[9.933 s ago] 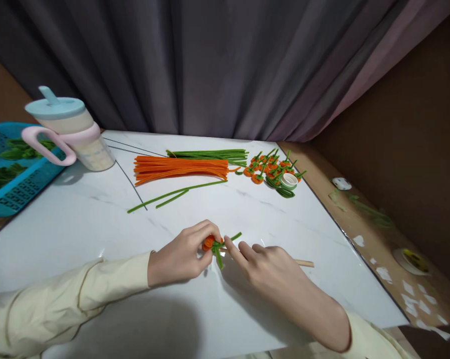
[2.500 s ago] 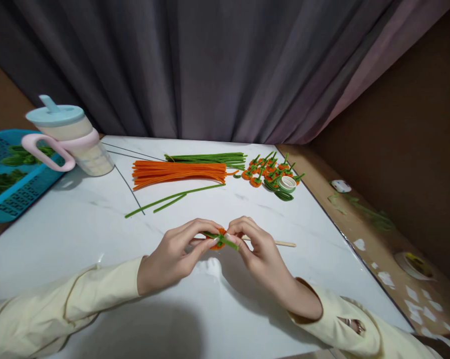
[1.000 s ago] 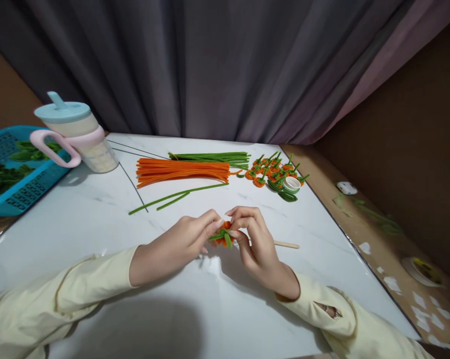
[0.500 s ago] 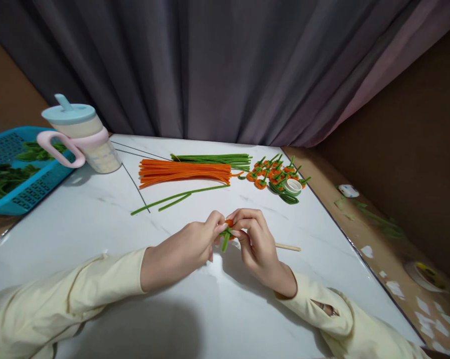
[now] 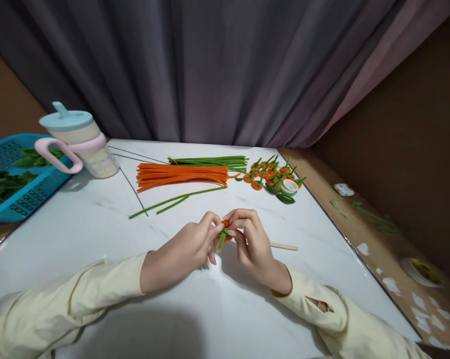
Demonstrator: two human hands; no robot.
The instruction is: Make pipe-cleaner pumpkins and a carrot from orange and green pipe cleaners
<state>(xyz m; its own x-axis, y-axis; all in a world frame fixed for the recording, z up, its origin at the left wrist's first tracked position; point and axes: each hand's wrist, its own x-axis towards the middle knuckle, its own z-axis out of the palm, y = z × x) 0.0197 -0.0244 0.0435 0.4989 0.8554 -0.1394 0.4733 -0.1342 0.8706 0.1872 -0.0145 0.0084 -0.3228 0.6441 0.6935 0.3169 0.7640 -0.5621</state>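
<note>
Between my two hands is a small orange pipe-cleaner pumpkin [image 5: 225, 224] with a green stem and green piece pointing toward me. My left hand [image 5: 197, 240] pinches its left side between thumb and forefinger. On the other side, my right hand [image 5: 252, 239] grips it with thumb and bent fingers, which cover part of it. A thin wooden stick [image 5: 285, 247] lies on the table just right of my right hand. Beyond my hands are loose green pipe cleaners [image 5: 172, 203], an orange bundle [image 5: 182, 176] and a green bundle [image 5: 213, 161].
Several finished orange pumpkins [image 5: 257, 184] with green stems cluster at the back right, beside a white tape roll [image 5: 289, 186] and green loops [image 5: 285, 199]. A tumbler [image 5: 103, 162] with a pink handle and a blue basket [image 5: 30, 199] of green pieces stand left. Paper scraps [image 5: 390, 285] lie right.
The view has shifted slightly, so everything sits a little further left. Both hands keep their pinch on the pumpkin, with only slight finger movement.
</note>
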